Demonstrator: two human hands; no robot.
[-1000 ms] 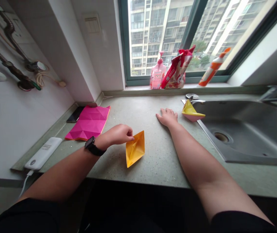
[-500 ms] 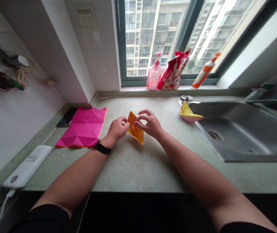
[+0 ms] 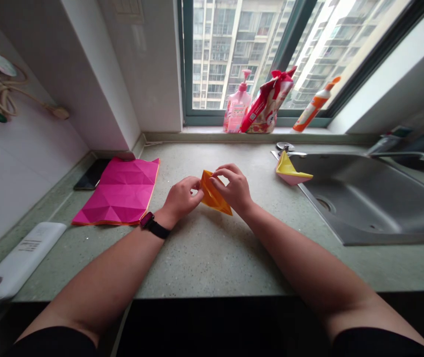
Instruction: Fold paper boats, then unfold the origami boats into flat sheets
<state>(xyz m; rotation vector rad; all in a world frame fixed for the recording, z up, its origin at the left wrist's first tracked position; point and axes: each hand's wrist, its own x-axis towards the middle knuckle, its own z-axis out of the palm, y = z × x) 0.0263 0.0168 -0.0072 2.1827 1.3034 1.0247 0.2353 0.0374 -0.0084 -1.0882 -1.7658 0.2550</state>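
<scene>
A folded orange paper boat (image 3: 214, 194) sits tilted at the middle of the stone countertop (image 3: 212, 263), its lower point resting near the counter. My left hand (image 3: 182, 198), with a black watch strap at the wrist, pinches its left end. My right hand (image 3: 233, 188) grips the upper edge from the other side, its fingers curled over the fold. The hands hide part of the boat. A second paper boat (image 3: 288, 171), yellow and pink, stands to the right by the sink rim.
A creased magenta paper sheet (image 3: 117, 193) lies left, beside a dark phone (image 3: 91, 173) and a white power bank (image 3: 21, 260) with a cable. A steel sink (image 3: 368, 198) fills the right. Several bottles and a red-and-white bag (image 3: 267, 106) stand on the windowsill.
My right hand has left the counter near the sink and joined my left hand on the orange boat. The boat has been picked up and turned more upright between them.
</scene>
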